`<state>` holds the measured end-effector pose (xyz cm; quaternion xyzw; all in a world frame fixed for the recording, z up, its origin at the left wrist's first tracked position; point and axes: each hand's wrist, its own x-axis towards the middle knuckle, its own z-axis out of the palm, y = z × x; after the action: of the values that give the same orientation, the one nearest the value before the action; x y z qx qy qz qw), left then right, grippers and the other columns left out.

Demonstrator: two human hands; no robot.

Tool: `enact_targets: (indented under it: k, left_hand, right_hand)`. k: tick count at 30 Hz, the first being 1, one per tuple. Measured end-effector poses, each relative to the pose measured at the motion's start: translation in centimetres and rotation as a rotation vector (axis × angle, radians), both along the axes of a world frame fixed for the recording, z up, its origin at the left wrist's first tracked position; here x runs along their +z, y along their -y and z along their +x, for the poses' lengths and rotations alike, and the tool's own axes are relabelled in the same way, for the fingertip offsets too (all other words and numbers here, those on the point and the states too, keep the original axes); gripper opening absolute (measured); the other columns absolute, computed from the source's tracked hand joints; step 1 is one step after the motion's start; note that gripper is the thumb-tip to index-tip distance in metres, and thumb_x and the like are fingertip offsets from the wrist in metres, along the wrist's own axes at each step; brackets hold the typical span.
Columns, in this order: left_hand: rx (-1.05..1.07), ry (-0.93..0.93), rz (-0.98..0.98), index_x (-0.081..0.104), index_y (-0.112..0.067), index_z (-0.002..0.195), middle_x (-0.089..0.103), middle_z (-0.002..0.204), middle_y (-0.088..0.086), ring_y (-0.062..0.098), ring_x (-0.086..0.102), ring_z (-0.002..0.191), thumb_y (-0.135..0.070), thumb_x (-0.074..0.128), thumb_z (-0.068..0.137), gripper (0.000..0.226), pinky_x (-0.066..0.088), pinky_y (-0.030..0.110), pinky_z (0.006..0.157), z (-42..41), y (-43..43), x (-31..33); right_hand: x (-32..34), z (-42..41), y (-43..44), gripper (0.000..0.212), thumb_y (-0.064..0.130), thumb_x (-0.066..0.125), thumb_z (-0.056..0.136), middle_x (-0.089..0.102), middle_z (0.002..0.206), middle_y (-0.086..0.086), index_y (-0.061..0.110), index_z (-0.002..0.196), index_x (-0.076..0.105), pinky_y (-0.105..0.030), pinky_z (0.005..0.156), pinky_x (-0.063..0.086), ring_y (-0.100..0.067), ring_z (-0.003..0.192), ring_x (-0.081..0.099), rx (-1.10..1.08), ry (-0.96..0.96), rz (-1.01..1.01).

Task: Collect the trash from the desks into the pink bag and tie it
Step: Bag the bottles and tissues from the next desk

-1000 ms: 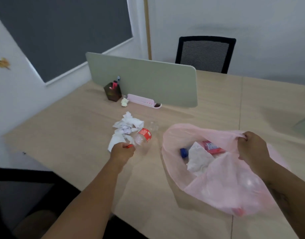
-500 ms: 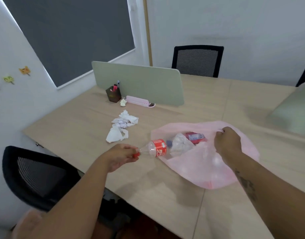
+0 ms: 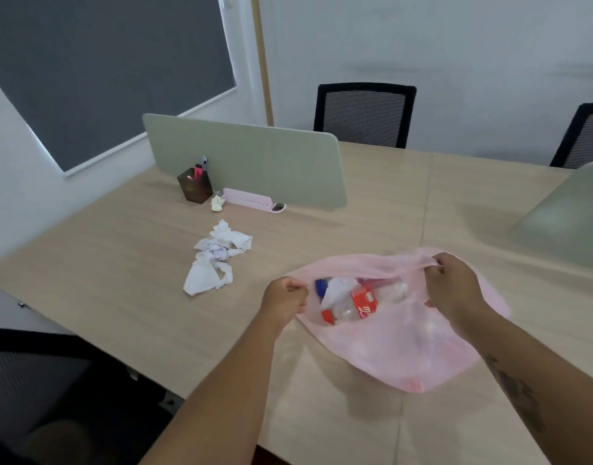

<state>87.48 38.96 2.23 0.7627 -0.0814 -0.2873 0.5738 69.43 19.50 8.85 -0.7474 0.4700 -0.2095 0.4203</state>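
Note:
The pink bag point(image 3: 399, 350) lies open on the wooden desk point(image 3: 120, 283). Inside it I see a clear bottle with a red label point(image 3: 359, 305), a blue cap and white paper. My left hand point(image 3: 283, 302) pinches the bag's left rim with curled fingers. At the right rim, my right hand point(image 3: 454, 285) grips the bag's edge and holds it up. A heap of crumpled white tissues point(image 3: 214, 260) sits on the desk to the left of the bag. A small crumpled yellowish paper point(image 3: 217, 203) lies further back.
A green divider panel point(image 3: 255, 162) stands across the desk, with a dark pen holder point(image 3: 194, 187) and a pink tray point(image 3: 251, 200) in front of it. Black chairs point(image 3: 364, 115) stand behind the desk; another chair is at the near left. A second divider point(image 3: 570, 216) is on the right.
The bottle left my left hand and now lies inside the bag. My left hand has moved right and taken hold of the bag's left rim.

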Motion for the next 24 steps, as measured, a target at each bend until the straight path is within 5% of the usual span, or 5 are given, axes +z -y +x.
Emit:
enact_targets:
  k: [3, 8, 14, 20, 24]
  left_hand:
    - [0.017, 0.238, 0.212, 0.063, -0.016, 0.097, 0.065, 0.096, 0.001, 0.022, 0.062, 0.091, -0.024, 0.069, 0.084, 0.016, 0.050, 0.028, 0.072, 5.6, -3.1, -1.3]
    - [-0.159, 0.513, 0.872, 0.007, -0.036, 0.152, 0.008, 0.159, 0.006, 0.040, 0.018, 0.140, -0.071, 0.067, 0.067, 0.110, 0.027, 0.051, 0.108, 15.0, -8.0, -4.2]
    - [-0.401, 0.557, 1.078, -0.046, -0.052, 0.126, -0.048, 0.149, 0.001, 0.048, -0.021, 0.143, -0.086, 0.069, 0.041, 0.147, 0.010, 0.072, 0.108, 24.4, -9.9, -7.4]
    - [-0.646, 0.633, 0.976, -0.037, -0.063, 0.129, -0.048, 0.148, -0.006, 0.045, -0.022, 0.144, -0.077, 0.081, 0.030, 0.154, 0.021, 0.072, 0.105, 31.5, -7.2, -7.8]
    - [-0.745, 0.552, 0.973, 0.003, -0.058, 0.147, -0.023, 0.159, -0.008, 0.038, 0.001, 0.146, -0.063, 0.089, 0.038, 0.138, 0.032, 0.056, 0.109, 33.1, -5.8, -8.1]
  right_hand:
    - [-0.7, 3.9, -0.7, 0.028, 0.012, 0.035, 0.092, 0.062, 0.086, -0.003, 0.015, 0.084, 0.061, -0.038, 0.061, 0.057, -0.025, 0.062, 0.061, 0.004, 0.012, 0.017]
    - [-1.7, 11.1, -2.1, 0.025, 0.013, 0.037, 0.094, 0.060, 0.084, 0.000, 0.012, 0.090, 0.062, -0.042, 0.065, 0.058, -0.025, 0.071, 0.060, 0.031, -0.020, -0.023]
    - [-3.6, 17.3, -2.5, 0.026, 0.017, 0.036, 0.098, 0.061, 0.084, -0.005, 0.012, 0.096, 0.061, -0.046, 0.073, 0.057, -0.027, 0.070, 0.060, 0.041, -0.118, -0.071]
    - [-5.5, 20.3, -1.8, 0.026, 0.018, 0.036, 0.099, 0.060, 0.077, -0.004, 0.010, 0.091, 0.060, -0.046, 0.070, 0.056, -0.028, 0.066, 0.060, 0.026, -0.198, -0.083]
    - [-6.3, 21.1, -1.4, 0.026, 0.021, 0.037, 0.100, 0.061, 0.076, -0.005, 0.014, 0.088, 0.059, -0.042, 0.067, 0.055, -0.029, 0.065, 0.061, 0.026, -0.206, -0.064]
